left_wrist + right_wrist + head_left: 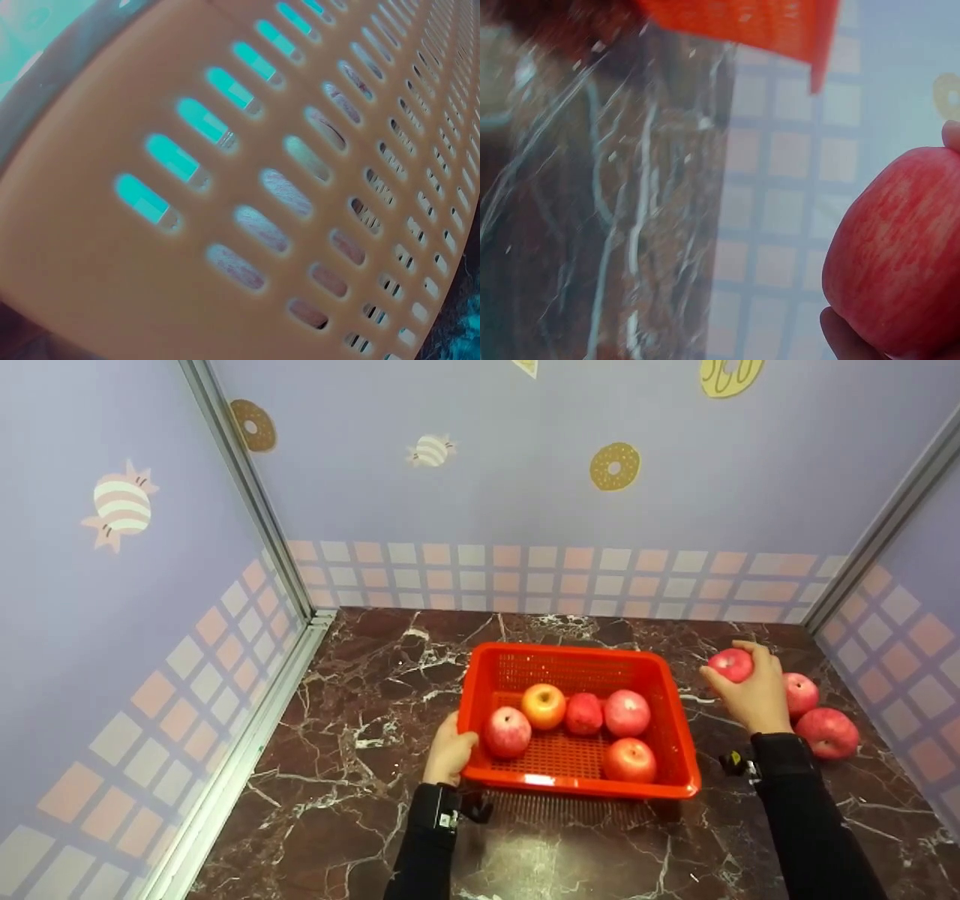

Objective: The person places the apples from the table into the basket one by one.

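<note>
A red plastic basket (574,790) with slotted sides is on the dark marbled table, and several apples lie in it, one of them yellow-orange (544,706). My left hand (448,751) grips the basket's left rim, thumb over the edge. In the left wrist view the slotted basket wall (187,247) fills nearly everything. Right of the basket, my right hand (756,690) holds a red apple (730,665) between thumb and fingers. The right wrist view shows this apple (900,255) up close, with fingertips at its edges.
Two more apples lie on the table beyond my right hand, a pink one (801,694) and a larger red one (826,733). Patterned panels (525,577) enclose the table at the back and both sides, and a metal rail (247,769) runs along the left edge.
</note>
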A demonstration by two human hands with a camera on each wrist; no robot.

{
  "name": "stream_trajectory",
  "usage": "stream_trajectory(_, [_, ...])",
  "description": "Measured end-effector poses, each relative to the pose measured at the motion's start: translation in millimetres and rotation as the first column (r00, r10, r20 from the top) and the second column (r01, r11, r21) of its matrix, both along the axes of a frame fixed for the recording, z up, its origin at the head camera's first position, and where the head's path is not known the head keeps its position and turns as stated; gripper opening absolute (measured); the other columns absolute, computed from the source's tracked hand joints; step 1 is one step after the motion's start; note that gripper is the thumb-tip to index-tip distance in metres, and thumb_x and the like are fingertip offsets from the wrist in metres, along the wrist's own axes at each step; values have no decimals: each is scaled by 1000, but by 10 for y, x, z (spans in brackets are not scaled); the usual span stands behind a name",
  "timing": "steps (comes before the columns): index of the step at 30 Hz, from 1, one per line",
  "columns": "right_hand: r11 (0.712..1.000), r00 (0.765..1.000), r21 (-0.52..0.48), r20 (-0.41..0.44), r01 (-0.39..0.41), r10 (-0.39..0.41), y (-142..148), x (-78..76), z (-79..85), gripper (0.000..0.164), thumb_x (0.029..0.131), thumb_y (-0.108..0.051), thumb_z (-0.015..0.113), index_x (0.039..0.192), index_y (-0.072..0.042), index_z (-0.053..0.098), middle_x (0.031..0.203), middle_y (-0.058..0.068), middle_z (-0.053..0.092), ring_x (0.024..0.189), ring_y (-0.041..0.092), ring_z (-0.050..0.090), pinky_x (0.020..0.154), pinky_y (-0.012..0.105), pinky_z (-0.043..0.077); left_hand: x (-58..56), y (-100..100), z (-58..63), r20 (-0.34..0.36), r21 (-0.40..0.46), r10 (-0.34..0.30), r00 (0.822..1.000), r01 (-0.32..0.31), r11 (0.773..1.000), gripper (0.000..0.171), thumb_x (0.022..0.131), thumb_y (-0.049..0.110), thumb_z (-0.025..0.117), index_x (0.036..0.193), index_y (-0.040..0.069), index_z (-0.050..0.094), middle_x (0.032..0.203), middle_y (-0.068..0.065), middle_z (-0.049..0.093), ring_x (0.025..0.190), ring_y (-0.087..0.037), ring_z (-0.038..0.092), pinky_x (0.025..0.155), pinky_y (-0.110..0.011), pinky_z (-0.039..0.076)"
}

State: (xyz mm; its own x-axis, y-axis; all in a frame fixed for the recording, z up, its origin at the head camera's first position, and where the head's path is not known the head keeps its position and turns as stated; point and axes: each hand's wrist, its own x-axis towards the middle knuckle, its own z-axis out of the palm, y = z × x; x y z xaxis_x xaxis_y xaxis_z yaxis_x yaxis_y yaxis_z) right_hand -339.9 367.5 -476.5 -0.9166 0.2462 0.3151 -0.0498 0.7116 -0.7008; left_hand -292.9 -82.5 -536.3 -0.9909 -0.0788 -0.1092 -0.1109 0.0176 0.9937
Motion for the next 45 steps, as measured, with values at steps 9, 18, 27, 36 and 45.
stream_trajectory(9, [999, 995, -33, -92, -38, 35, -279, 22, 151, 68, 87, -30, 80, 144, -5, 50, 139, 31, 49, 123, 49, 51, 102, 65, 45, 24, 6, 16, 2, 4, 6, 1000, -6, 1000, 69, 77, -12, 47, 145, -9, 46, 139, -32, 56, 120, -44, 59, 98, -52, 54])
stream_trajectory(18, [992, 983, -74, -160, -102, 89, -573, -5, 206, 64, 85, -21, 82, 140, -5, 54, 135, 29, 52, 118, 43, 55, 98, 58, 48, 28, 2, 12, -3, 2, 8, 1000, -8, 1000, 70, 76, -12, 47, 146, -8, 46, 139, -32, 56, 120, -43, 59, 97, -50, 54])
stream_trajectory(27, [976, 966, -106, -195, -192, 169, -911, -61, 200, 63, 84, -17, 83, 138, -4, 55, 136, 25, 54, 119, 42, 57, 101, 59, 48, 19, -4, 11, 9, 5, 8, 1000, -8, 1000, 70, 77, -13, 47, 146, -8, 46, 141, -32, 56, 123, -45, 59, 98, -50, 55])
stream_trajectory(36, [950, 953, -129, -150, -284, 264, -1251, -90, 129, 65, 83, -19, 85, 139, -6, 54, 137, 22, 55, 121, 42, 58, 101, 60, 51, 7, 4, 7, 16, 4, 2, 1000, -2, 1000, 69, 78, -12, 47, 147, -8, 45, 142, -33, 55, 124, -47, 58, 99, -53, 54])
stream_trajectory(45, [920, 933, -154, -50, -360, 357, -1575, -60, 32, 67, 82, -23, 85, 140, -12, 54, 138, 20, 54, 119, 40, 61, 98, 58, 55, 27, 8, 15, -11, -4, 10, 1000, -10, 1000, 69, 75, -13, 47, 143, -10, 47, 137, -32, 57, 117, -42, 58, 92, -44, 53])
